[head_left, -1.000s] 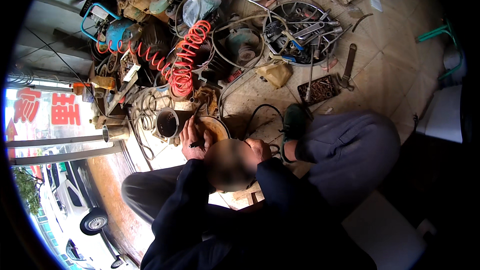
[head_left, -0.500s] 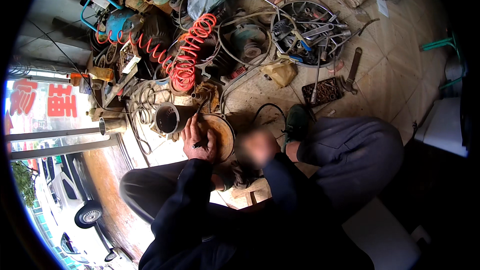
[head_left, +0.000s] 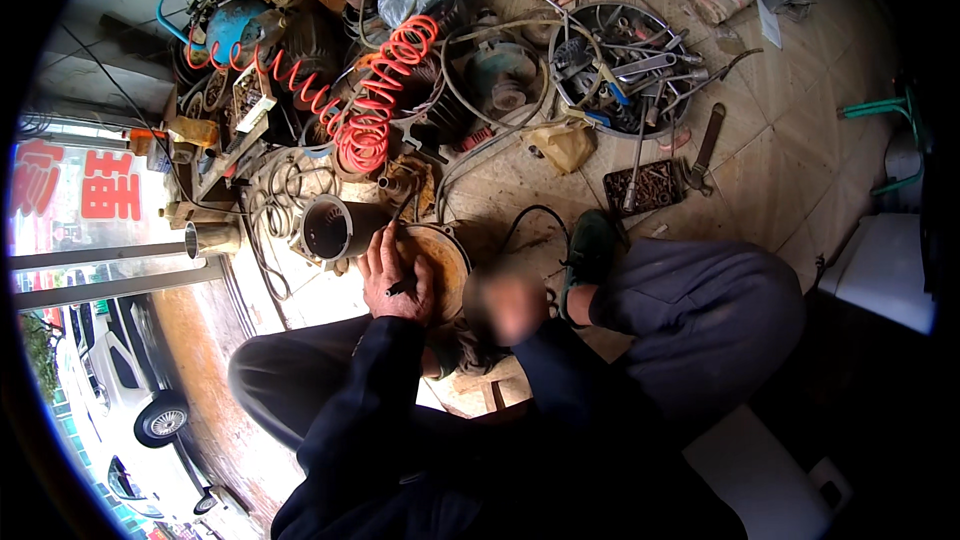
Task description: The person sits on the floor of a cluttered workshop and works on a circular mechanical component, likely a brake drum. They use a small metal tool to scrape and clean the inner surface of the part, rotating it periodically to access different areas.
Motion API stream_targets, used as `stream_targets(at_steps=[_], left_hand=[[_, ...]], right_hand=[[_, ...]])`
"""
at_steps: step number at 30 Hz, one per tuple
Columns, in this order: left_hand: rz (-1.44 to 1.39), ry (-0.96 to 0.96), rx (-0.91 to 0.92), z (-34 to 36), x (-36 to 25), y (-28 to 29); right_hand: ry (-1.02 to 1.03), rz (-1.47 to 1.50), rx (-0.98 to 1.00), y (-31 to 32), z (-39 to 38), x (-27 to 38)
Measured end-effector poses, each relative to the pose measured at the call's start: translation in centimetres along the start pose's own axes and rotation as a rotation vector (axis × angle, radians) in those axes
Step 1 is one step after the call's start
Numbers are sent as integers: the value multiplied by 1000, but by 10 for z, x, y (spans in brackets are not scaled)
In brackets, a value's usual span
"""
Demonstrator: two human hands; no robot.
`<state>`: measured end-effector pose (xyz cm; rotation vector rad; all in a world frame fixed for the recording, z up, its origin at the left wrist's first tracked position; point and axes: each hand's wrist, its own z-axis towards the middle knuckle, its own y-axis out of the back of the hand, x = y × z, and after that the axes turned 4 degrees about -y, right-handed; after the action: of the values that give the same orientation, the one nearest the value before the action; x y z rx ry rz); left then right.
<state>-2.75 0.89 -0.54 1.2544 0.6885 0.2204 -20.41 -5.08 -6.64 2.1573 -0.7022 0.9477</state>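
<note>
My left hand (head_left: pixel 393 278) lies over the left side of a round, rusty metal part (head_left: pixel 448 258). Its fingers close around a thin dark rod (head_left: pixel 401 287), whose end sticks out by the thumb; its exact kind is unclear. Just right of the round part is my right hand (head_left: pixel 512 306), blurred, so neither its fingers nor anything in them can be made out. A hollow grey metal cylinder (head_left: pixel 327 228) stands close to the left fingertips. Below the round part, a dark cloth-like bundle (head_left: pixel 478 348) lies between my feet.
A coiled red air hose (head_left: pixel 365 135) hangs over machine parts ahead. A round basin of wrenches and sockets (head_left: pixel 625 65), a tray of screws (head_left: pixel 645 187) and a hammer (head_left: pixel 708 150) lie ahead right. A shiny metal sleeve (head_left: pixel 212 239) sits by the doorway at left.
The view has shifted slightly. My left hand keeps its place on the round part, and my right hand has moved a little nearer and down.
</note>
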Motion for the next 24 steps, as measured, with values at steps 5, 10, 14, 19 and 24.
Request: stream_targets(at_steps=[5,10,14,19,24], left_hand=[[32,21,-12,-4,3,8],[10,-3,31,5,-13,-4],[81,68,-5,-3,0,9],[55,67,2,1,-6,2],[38,34,-13,2,-4,1]], right_hand=[[-6,17,9,-16,-4,-3],[-117,71,-32,3,-12,-4],[-92,69,13,-20,-14,-3],[-132,179,-71,-28,-20,-8],[-130,238,-63,-32,-22,-9]])
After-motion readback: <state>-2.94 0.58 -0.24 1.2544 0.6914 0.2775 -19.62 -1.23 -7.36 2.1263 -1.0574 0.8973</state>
